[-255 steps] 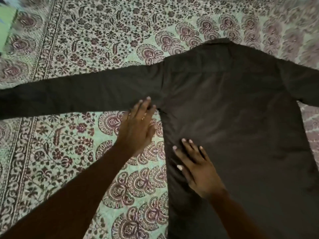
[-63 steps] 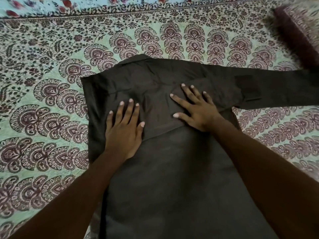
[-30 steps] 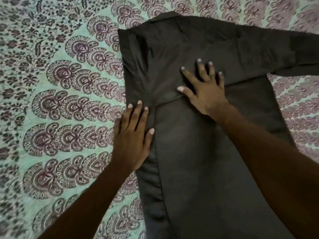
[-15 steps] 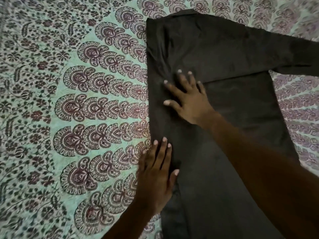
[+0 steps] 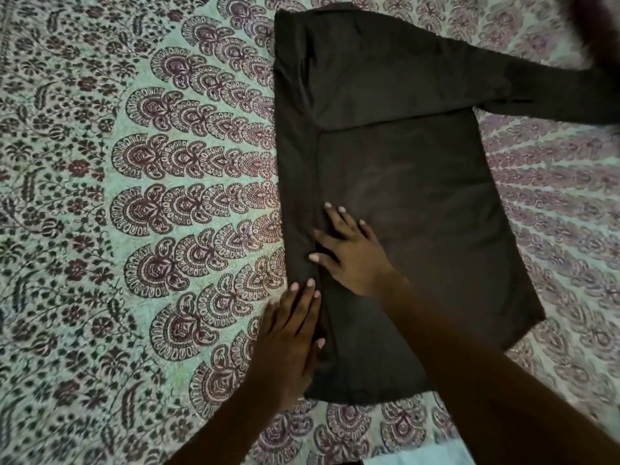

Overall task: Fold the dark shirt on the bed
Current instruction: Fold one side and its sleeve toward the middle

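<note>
Head view: shirt (image 5: 385, 182) lying flat on bedspread (image 5: 134, 196), left side folded in, right sleeve out. Both hands are sliding down the fold toward the hem versus a moment ago; left hand (image 5: 288, 344) and right hand (image 5: 349, 256) spread flat, pressing.

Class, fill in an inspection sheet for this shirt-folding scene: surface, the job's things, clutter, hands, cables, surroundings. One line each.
Surface: bed sheet, pale green with a maroon floral print, lying flat.
Job's things: dark shirt spread on the sheet; the side on the person's left is folded inward to a straight edge; one sleeve stretches out to the right, unfolded.
Clutter: pale blue patch at the bottom edge, too little shown to identify.
Hands: left hand flat across the folded edge near the hem; right hand flat, fingers spread, on the shirt body.
Cables: nothing seen.
Surroundings: dark blurred shape in the top right corner, unclear.
</note>
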`<state>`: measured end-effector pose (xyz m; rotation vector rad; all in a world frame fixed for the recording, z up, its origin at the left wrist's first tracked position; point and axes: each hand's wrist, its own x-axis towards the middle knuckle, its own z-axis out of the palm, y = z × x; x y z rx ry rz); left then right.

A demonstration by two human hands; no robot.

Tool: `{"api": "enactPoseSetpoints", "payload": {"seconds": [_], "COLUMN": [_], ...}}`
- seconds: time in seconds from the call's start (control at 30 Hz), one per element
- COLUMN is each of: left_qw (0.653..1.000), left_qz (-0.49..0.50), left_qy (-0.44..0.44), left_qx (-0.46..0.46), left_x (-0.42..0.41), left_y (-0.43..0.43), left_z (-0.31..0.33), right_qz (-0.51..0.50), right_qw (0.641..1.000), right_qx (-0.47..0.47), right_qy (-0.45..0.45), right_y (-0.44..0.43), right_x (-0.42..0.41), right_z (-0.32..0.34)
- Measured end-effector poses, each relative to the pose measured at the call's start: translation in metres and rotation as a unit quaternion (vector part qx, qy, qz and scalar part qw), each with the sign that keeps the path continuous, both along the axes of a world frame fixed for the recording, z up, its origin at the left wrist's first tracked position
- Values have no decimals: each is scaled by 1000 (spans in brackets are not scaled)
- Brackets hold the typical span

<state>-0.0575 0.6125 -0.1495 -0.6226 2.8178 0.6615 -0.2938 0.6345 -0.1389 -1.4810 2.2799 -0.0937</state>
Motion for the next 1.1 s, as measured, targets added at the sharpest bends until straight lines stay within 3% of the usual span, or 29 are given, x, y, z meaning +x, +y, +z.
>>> {"api": "enactPoseSetpoints", "payload": {"seconds": [0.2, 0.37, 0.63, 0.83, 1.1], "left_qw": [1000, 998, 998, 999, 995], "left_qz": [4, 10, 11, 1, 16], "left_qy": [-7, -1, 38, 49, 79], "left_qx": [27, 60, 57, 22, 51], "left_x": [22, 26, 30, 31, 28], "left_y": [32, 37, 35, 32, 35], "left_z": [3, 4, 5, 2, 7], "right_qz": [-197, -341, -423, -434, -428], "right_qw": [975, 907, 848, 850, 839], "right_qx": [-69, -115, -154, -141, 2], "right_qy": [-75, -218, -281, -263, -336], "right_y": [-3, -60, -131, -135, -47], "right_x": [33, 15, -26, -29, 6], "right_z": [7, 24, 25, 21, 22]}}
